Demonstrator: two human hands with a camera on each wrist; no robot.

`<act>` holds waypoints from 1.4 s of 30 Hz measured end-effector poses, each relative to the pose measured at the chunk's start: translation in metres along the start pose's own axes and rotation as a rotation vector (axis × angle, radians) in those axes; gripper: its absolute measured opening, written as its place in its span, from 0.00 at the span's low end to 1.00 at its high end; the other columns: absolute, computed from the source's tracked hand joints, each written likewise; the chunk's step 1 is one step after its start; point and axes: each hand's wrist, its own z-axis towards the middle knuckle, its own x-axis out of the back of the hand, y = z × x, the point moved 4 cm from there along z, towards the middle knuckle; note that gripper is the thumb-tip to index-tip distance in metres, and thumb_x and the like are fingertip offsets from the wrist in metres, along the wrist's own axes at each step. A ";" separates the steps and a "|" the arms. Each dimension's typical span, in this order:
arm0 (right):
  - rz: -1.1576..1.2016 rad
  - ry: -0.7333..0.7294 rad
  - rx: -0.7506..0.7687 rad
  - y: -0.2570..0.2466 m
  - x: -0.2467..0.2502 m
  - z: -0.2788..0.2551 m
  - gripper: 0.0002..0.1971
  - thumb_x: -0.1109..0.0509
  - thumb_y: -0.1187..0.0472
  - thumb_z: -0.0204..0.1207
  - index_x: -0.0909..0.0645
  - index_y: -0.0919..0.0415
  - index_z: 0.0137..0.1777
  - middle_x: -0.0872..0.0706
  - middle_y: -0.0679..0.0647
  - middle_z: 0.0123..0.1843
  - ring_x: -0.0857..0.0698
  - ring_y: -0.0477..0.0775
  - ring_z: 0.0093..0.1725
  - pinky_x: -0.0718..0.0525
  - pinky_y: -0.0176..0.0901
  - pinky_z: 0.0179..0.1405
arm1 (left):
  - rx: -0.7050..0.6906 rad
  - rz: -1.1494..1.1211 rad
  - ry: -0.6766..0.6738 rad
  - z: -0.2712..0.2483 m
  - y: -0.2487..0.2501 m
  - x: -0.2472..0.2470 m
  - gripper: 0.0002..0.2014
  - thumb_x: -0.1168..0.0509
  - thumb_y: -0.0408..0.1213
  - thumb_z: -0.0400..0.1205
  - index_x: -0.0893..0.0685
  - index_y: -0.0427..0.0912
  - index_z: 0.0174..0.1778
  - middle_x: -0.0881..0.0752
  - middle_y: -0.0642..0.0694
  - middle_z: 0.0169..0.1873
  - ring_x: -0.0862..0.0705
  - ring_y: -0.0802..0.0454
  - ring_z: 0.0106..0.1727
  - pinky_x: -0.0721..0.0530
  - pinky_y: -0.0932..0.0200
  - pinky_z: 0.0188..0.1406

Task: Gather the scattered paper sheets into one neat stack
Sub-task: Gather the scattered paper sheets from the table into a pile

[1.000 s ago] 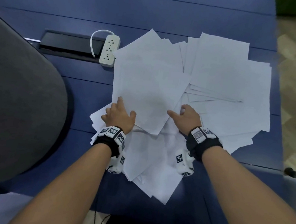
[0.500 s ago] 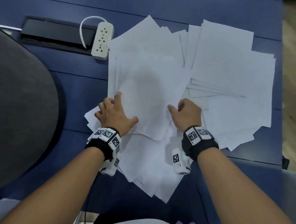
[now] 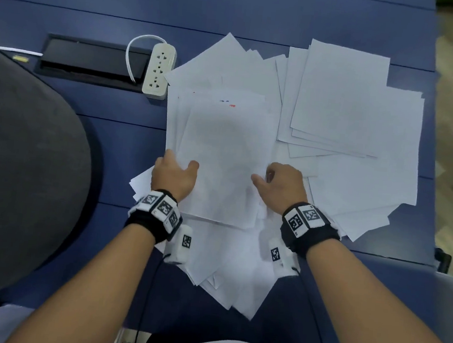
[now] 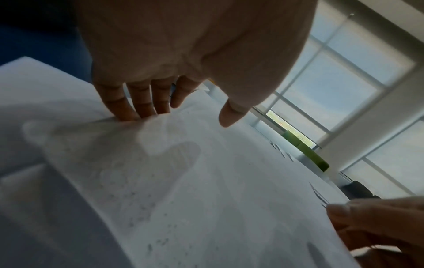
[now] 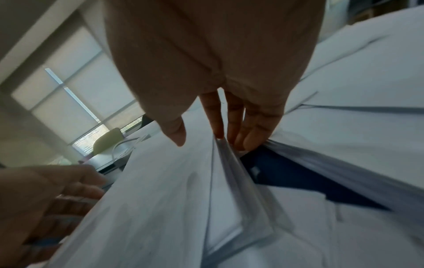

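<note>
Both hands bracket the small bundle of white paper sheets (image 3: 220, 165) at the centre of the head view: my left hand (image 3: 173, 176) has its fingers (image 4: 140, 101) tucked under the bundle's left edge with the thumb hovering just above the top sheet, and my right hand (image 3: 283, 188) has its fingers (image 5: 250, 127) pushed against the stacked right-hand edges, thumb lifted over the top. Neither hand is clamped tight, as far as I can tell. Around the bundle, the other loose white sheets (image 3: 362, 123) fan across the dark blue worktop (image 3: 128, 139), towards the upper right and down to the lower middle of the frame, so I judge the stack far from done. My worry is the slack hold: lifting or squeezing now could let inner sheets slide out or buckle the bundle in the middle. Sheets poking past the near edge (image 3: 236, 291) could slip to the floor if dragged, and a sweep to the upper left might catch the white plastic power strip (image 3: 159, 72).
</note>
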 end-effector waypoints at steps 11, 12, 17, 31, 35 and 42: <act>0.343 0.046 -0.100 0.018 -0.005 -0.033 0.14 0.25 0.57 0.75 0.23 0.62 0.54 0.15 0.57 0.48 0.18 0.59 0.46 0.22 0.45 0.42 | -0.038 0.032 -0.051 -0.033 -0.009 -0.016 0.23 0.30 0.45 0.80 0.28 0.38 0.64 0.21 0.38 0.60 0.21 0.39 0.57 0.23 0.51 0.53; 0.380 0.038 -0.139 0.021 -0.005 -0.036 0.19 0.24 0.56 0.75 0.24 0.60 0.62 0.14 0.57 0.55 0.16 0.59 0.52 0.19 0.46 0.50 | -0.043 0.009 -0.043 -0.036 -0.010 -0.017 0.24 0.29 0.44 0.79 0.29 0.39 0.65 0.22 0.38 0.61 0.21 0.40 0.56 0.24 0.52 0.53; 0.327 -0.017 -0.256 0.022 -0.005 -0.038 0.38 0.22 0.50 0.74 0.33 0.60 0.80 0.21 0.59 0.75 0.22 0.61 0.74 0.24 0.44 0.65 | 0.040 0.076 -0.045 -0.037 -0.005 -0.022 0.40 0.29 0.49 0.78 0.42 0.46 0.82 0.32 0.37 0.75 0.32 0.34 0.73 0.25 0.38 0.68; -0.079 -0.052 -0.129 -0.011 -0.024 -0.034 0.26 0.26 0.47 0.75 0.28 0.58 0.66 0.33 0.61 0.69 0.29 0.64 0.66 0.17 0.54 0.58 | 0.120 0.024 -0.041 -0.016 0.000 -0.013 0.35 0.29 0.43 0.80 0.40 0.39 0.77 0.32 0.31 0.72 0.28 0.30 0.70 0.24 0.44 0.59; 0.241 -0.042 -0.216 -0.002 -0.021 -0.029 0.30 0.23 0.53 0.73 0.32 0.55 0.71 0.25 0.61 0.65 0.20 0.62 0.55 0.16 0.50 0.52 | 0.001 -0.050 -0.012 -0.019 -0.002 -0.008 0.26 0.34 0.34 0.80 0.37 0.40 0.70 0.19 0.34 0.56 0.18 0.33 0.54 0.16 0.42 0.52; 0.619 -0.068 -0.253 0.021 -0.014 -0.039 0.16 0.21 0.63 0.71 0.14 0.61 0.59 0.09 0.56 0.55 0.09 0.62 0.56 0.12 0.52 0.56 | -0.004 -0.331 -0.218 -0.026 -0.011 -0.018 0.29 0.29 0.27 0.78 0.32 0.42 0.72 0.16 0.40 0.64 0.14 0.40 0.59 0.15 0.47 0.63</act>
